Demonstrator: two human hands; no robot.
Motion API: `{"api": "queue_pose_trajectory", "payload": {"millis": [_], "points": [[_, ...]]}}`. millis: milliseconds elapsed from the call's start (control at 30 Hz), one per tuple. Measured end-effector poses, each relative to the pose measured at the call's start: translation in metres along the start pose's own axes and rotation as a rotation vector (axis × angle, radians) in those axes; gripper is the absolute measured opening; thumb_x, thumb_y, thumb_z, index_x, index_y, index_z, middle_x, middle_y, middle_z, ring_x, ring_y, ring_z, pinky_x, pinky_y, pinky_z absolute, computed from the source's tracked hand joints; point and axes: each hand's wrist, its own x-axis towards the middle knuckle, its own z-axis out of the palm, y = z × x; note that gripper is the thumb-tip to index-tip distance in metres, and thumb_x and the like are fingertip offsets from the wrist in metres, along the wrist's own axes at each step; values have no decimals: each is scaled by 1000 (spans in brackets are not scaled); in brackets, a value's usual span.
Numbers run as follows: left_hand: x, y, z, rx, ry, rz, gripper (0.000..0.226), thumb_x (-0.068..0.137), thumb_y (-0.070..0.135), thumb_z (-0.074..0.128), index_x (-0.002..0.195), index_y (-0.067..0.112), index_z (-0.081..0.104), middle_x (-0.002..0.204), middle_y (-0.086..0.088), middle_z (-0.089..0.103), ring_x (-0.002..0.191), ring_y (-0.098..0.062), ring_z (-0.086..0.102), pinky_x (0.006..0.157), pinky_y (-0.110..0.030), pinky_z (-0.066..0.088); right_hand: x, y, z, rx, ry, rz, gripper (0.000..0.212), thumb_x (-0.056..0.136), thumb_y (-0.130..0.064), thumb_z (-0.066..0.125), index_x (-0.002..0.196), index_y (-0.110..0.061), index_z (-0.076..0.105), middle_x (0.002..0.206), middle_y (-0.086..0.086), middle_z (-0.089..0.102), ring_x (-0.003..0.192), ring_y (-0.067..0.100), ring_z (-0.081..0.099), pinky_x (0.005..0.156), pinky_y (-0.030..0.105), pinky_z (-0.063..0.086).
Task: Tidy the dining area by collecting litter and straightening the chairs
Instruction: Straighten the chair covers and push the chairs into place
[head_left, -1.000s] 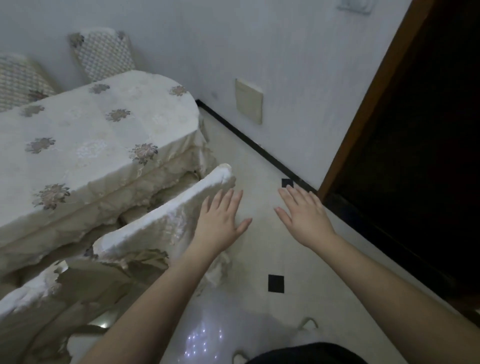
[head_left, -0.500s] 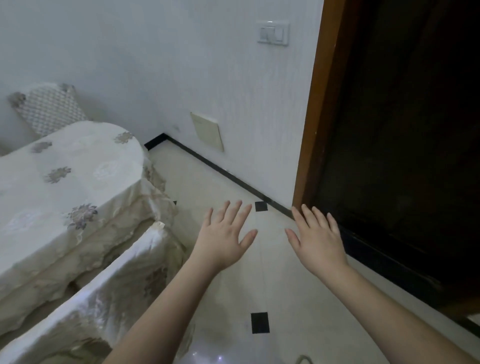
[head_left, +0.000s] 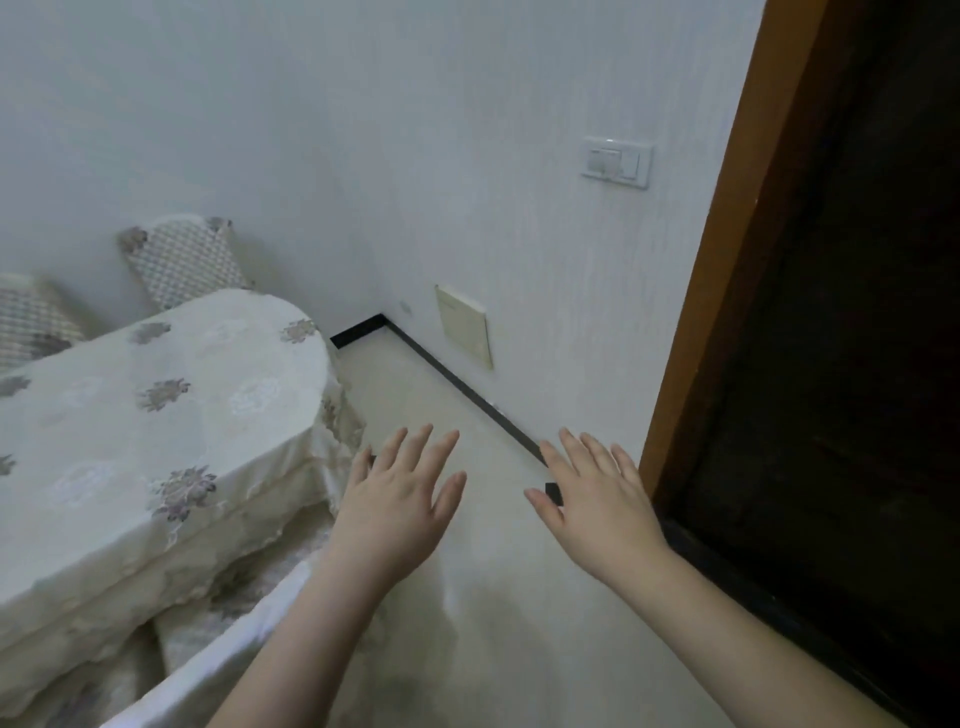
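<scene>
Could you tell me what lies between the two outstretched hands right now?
In the head view, only bare cream floor tile shows between the left hand and right hand; no litter there.

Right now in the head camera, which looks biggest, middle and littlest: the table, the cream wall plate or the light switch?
1. Table
2. Cream wall plate
3. Light switch, though only slightly smaller, so unsure.

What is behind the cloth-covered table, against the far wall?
Two chair backs in patterned covers rise behind the table: one chair back and another at the frame's left edge. Their seats and legs are hidden by the table.
</scene>
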Motion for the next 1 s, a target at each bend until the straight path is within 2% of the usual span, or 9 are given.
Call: {"api": "queue_pose_trajectory", "payload": {"millis": [100,267,400,600,767,1000], "points": [[36,-23,-12,15,47,18,54,97,56,18,148,40,23,158,6,25,146,-16,18,119,-42,10,49,-18,-15,-31,37,-47,66,95,-62,19,152,-28,13,160,2,15,146,22,13,117,42,3],[83,-66,-36,-14,220,-16,54,95,56,25,139,33,46,145,4,47,136,-18,40,114,-46,24,119,-47,-41,-72,75,-95,66,95,-62,21,152,-28,14,159,1,18,145,20,15,117,42,3],[122,-105,-50,21,218,-42,61,91,63,19,140,36,42,147,5,45,138,-18,36,114,-46,20,170,-63,-55,-75,113,-100,63,95,-63,17,150,-33,17,159,-2,19,144,18,16,117,40,3],[194,-143,-56,64,105,-1,71,83,74,9,145,43,21,158,8,23,146,-18,17,117,-52,11,244,-65,-69,-90,113,-120,63,95,-61,14,150,-31,17,159,-3,18,144,15,15,117,38,3],[263,-147,-60,96,152,15,71,84,74,5,146,42,21,157,8,25,145,-17,18,117,-51,12,313,-47,-76,-112,138,-134,64,94,-62,15,150,-31,20,158,-5,21,144,15,18,116,37,4],[376,-148,-59,98,204,-70,61,91,66,20,144,38,32,153,6,34,143,-17,25,116,-48,17,431,-7,-82,-57,133,-197,67,91,-64,7,151,-34,10,160,-6,15,145,13,13,117,36,3]]}}
